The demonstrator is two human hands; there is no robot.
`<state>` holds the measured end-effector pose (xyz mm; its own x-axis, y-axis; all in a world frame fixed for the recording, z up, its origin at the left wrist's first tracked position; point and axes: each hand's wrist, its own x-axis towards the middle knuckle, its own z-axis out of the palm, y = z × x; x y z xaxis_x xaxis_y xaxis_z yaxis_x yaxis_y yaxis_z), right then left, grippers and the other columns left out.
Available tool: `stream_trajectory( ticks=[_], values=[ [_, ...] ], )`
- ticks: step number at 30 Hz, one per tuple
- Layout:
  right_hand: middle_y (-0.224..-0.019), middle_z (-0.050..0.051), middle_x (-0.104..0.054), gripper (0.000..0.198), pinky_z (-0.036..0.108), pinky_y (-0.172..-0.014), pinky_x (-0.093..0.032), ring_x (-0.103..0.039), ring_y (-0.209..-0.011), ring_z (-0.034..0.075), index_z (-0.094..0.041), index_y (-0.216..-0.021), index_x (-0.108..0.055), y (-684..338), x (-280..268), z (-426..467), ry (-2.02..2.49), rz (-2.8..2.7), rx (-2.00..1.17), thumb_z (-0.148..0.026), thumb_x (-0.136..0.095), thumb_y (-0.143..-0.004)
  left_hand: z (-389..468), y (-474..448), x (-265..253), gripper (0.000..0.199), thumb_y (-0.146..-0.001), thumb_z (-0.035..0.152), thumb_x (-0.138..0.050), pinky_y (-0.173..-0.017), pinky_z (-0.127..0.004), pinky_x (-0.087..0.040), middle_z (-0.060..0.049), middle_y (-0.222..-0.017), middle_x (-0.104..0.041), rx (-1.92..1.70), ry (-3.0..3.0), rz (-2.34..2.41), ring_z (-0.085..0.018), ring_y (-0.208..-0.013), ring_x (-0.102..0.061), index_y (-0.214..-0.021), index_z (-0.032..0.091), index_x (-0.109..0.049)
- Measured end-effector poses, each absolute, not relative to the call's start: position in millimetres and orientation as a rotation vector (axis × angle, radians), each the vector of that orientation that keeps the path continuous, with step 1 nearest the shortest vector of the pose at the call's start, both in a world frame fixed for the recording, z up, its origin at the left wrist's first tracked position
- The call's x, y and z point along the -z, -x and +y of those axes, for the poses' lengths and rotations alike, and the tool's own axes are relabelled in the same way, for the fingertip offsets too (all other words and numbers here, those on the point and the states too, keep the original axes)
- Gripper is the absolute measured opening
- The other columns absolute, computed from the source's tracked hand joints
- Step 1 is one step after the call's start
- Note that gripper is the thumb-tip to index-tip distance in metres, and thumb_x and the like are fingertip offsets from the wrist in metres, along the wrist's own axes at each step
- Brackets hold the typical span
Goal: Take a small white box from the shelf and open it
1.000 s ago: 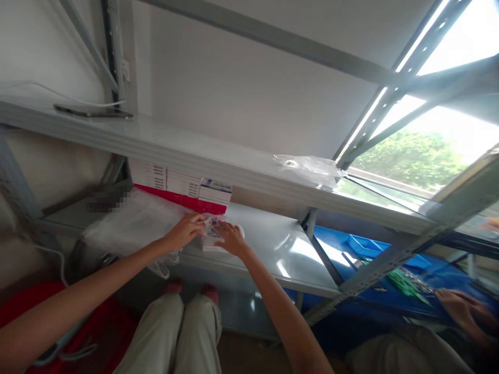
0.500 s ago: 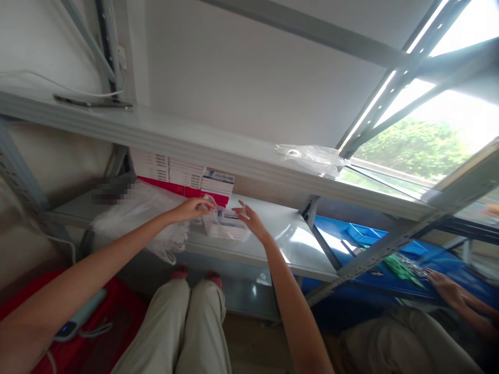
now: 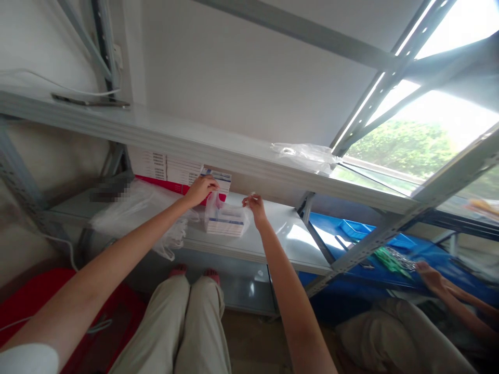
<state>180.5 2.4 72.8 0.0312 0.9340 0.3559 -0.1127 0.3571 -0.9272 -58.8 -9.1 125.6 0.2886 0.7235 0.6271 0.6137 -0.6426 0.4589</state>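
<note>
Step in hand: both hands hold a clear plastic bag open over the lower shelf, with a small stack of white boxes sitting inside it.
Left hand: fingers pinched together on the bag's left rim, up near the red-and-white cartons at the back of the shelf.
Right hand: fingers closed on the bag's right rim, lifting it.
Bag: mouth stretched between the two hands, bottom resting on the shelf.
Nearby: a heap of loose plastic bags lies to the left; another person's hand works at a blue tray to the right.
Next move, by judgement: keeping both rims taut so the boxes settle squarely.
</note>
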Motion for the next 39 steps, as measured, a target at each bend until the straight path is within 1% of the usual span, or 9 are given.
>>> stream_trajectory(
  ticks=[4,8,17,21,26,29,32,36,39],
  values=[
    [-0.052,-0.008,-0.054,0.029,0.021,-0.045,-0.032,-0.04,-0.04,0.008,-0.024,-0.078,-0.036,-155,-69,15,0.975,-1.305,-1.038,-0.043,-0.058,-0.072,-9,36,-119,0.011,-0.08,0.024,-0.063,-0.08,-0.027,-0.047,-0.004,-0.092,-0.068,-1.298,-2.367,1.264,-0.017,-0.087,-0.062,-0.078,0.017,-0.072],
    [-0.046,-0.008,-0.044,0.026,0.02,-0.042,-0.025,-0.036,-0.04,0.007,-0.022,-0.066,-0.043,-125,-58,22,1.047,-1.399,-1.11,-0.044,-0.055,-0.071,-4,18,-115,0.011,-0.079,0.023,-0.063,-0.073,-0.024,-0.044,-0.002,-0.087,-0.072,-1.189,-2.372,1.281,-0.016,-0.08,-0.062,-0.084,0.019,-0.072],
    [-0.054,-0.006,-0.033,0.032,0.021,-0.049,-0.032,-0.034,-0.049,0.009,-0.022,-0.059,-0.038,-122,-61,8,0.907,-1.546,-1.161,-0.049,-0.046,-0.074,19,13,-118,0.011,-0.075,0.024,-0.068,-0.066,-0.024,-0.04,-0.003,-0.076,-0.072,-1.251,-2.292,1.173,-0.014,-0.066,-0.058,-0.075,0.016,-0.074],
    [-0.05,-0.006,-0.035,0.034,0.022,-0.043,-0.024,-0.029,-0.047,0.008,-0.022,-0.056,-0.042,-126,-67,7,0.932,-1.652,-1.055,-0.05,-0.057,-0.067,19,9,-114,0.012,-0.076,0.022,-0.067,-0.069,-0.023,-0.043,-0.005,-0.079,-0.072,-1.198,-2.253,1.041,-0.015,-0.072,-0.061,-0.078,0.013,-0.074],
    [-0.042,-0.008,-0.028,0.041,0.022,-0.04,-0.016,-0.023,-0.04,0.006,-0.021,-0.054,-0.044,-120,-62,5,0.964,-1.58,-1.063,-0.058,-0.053,-0.071,11,24,-98,0.022,-0.083,0.026,-0.064,-0.074,-0.024,-0.046,-0.009,-0.091,-0.073,-1.076,-2.308,0.988,-0.016,-0.081,-0.065,-0.097,0.013,-0.073],
    [-0.042,-0.009,-0.032,0.048,0.022,-0.039,-0.015,-0.023,-0.038,0.006,-0.019,-0.075,-0.058,-122,-57,1,0.948,-1.523,-1.11,-0.066,-0.049,-0.073,2,39,-88,0.018,-0.085,0.023,-0.061,-0.077,-0.026,-0.046,-0.008,-0.089,-0.074,-1.043,-2.463,1.151,-0.018,-0.083,-0.066,-0.094,0.015,-0.074],
    [-0.044,-0.009,-0.035,0.055,0.022,-0.039,-0.017,-0.026,-0.038,0.007,-0.019,-0.089,-0.06,-126,-49,-2,0.938,-1.443,-1.085,-0.07,-0.05,-0.072,-6,47,-82,0.018,-0.086,0.015,-0.057,-0.082,-0.028,-0.046,-0.008,-0.094,-0.074,-1.026,-2.64,1.268,-0.018,-0.089,-0.066,-0.09,0.018,-0.074],
    [-0.046,-0.01,-0.029,0.053,0.022,-0.04,-0.016,-0.024,-0.04,0.006,-0.018,-0.08,-0.06,-129,-39,-4,0.968,-1.412,-1.094,-0.07,-0.057,-0.068,-12,46,-80,0.02,-0.087,0.011,-0.054,-0.081,-0.028,-0.047,-0.006,-0.097,-0.071,-1.079,-2.723,1.295,-0.018,-0.094,-0.063,-0.095,0.02,-0.071],
    [-0.047,-0.009,-0.027,0.049,0.022,-0.041,-0.016,-0.022,-0.041,0.006,-0.019,-0.069,-0.057,-132,-38,-7,0.965,-1.462,-1.127,-0.067,-0.061,-0.069,-12,39,-77,0.017,-0.088,0.019,-0.056,-0.084,-0.027,-0.046,-0.007,-0.104,-0.067,-1.205,-2.612,1.202,-0.018,-0.099,-0.06,-0.102,0.02,-0.066]
  ],
)
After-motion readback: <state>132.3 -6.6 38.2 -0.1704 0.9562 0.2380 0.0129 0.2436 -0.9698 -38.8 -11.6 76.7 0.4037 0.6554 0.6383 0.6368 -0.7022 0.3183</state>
